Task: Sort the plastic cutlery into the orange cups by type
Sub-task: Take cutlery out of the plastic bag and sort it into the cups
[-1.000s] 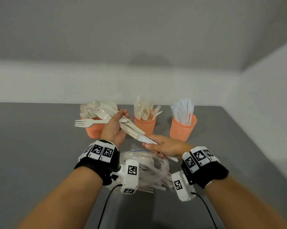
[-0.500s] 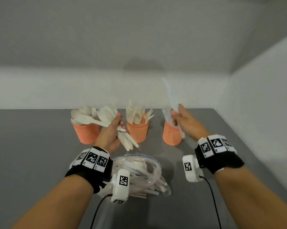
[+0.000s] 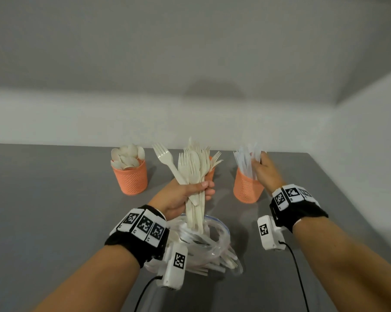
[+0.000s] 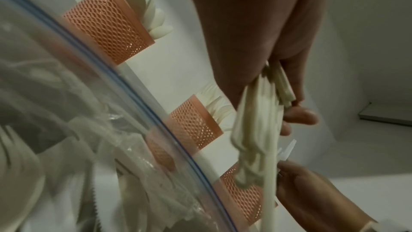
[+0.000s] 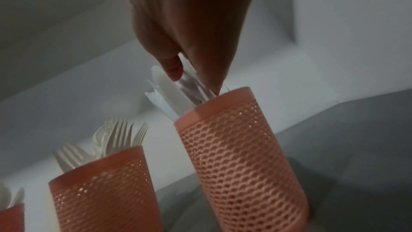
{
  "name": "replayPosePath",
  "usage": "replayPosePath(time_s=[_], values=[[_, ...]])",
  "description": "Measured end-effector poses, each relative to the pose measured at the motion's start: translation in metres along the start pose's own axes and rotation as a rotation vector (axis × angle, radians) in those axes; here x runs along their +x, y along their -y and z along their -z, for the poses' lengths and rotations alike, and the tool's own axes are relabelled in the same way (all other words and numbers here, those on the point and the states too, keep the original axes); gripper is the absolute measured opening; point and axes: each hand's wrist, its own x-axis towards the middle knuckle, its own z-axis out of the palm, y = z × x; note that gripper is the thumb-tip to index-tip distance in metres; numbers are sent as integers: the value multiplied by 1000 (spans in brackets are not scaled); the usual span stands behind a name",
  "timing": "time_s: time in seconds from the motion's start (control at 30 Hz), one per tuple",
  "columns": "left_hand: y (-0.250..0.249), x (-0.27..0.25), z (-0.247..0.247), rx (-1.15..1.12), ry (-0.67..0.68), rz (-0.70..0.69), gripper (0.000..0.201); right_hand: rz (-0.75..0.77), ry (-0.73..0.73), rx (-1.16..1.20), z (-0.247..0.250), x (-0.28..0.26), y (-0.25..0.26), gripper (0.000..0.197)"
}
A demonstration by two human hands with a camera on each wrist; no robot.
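Observation:
Three orange mesh cups stand in a row on the grey table. The spoon cup [image 3: 131,179] is on the left. The fork cup [image 5: 100,191] is in the middle, mostly hidden in the head view, and the knife cup [image 3: 246,190] is on the right. My left hand [image 3: 185,194] grips an upright bundle of cream forks and other cutlery [image 3: 194,167] in front of the fork cup. My right hand [image 3: 265,172] is at the knife cup's mouth. Its thumb and fingertips [image 5: 174,70] pinch a white knife [image 5: 162,80] among the knives standing there.
A clear zip bag [image 3: 212,242] with more cutlery inside lies between my wrists, just below the left hand's bundle. A white wall runs close behind the cups, and another wall closes the table's right side. Bare grey table [image 3: 55,199] stretches to the left.
My right hand pulled a knife out of the left hand's bundle, carried it right and lowered it into the knife cup. The left hand turned its bundle upright and shifted toward the middle.

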Motion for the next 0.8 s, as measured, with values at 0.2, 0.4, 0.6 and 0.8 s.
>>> replayPosePath(time_s=[0.2, 0.4, 0.6, 0.8], values=[[0, 0, 4, -62, 27, 74, 21, 326, -261, 17, 0, -18, 28, 48], [-3, 4, -2, -86, 41, 87, 28, 349, 271, 1, -46, -68, 67, 17], [-11, -5, -5, -141, -43, -12, 36, 122, 479, 338, -67, -85, 64, 28], [-15, -12, -2, -193, -124, -25, 22, 43, 553, 314, -77, -94, 66, 27]])
